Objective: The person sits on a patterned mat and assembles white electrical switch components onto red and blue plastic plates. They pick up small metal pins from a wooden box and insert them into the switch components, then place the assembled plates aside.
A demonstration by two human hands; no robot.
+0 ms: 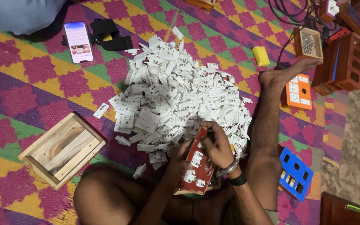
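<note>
I sit cross-legged on a patterned mat. My left hand (175, 163) grips the lower left edge of a red switch panel (196, 166) that carries a few white switch modules. On the panel's top rests my right hand (217, 143), its fingers pressing on the upper part; a dark band and a metal bangle circle that wrist. Just beyond both hands spreads a large pile of white plastic switch and socket parts (176, 91).
An open wooden box (63, 150) lies at left. A phone (78, 41) and a black strap lie far left. An orange panel (298, 91), a blue panel (295, 173), a yellow block (261, 55), a box of screws (308, 43) and red-brown boxes (346, 62) sit at right.
</note>
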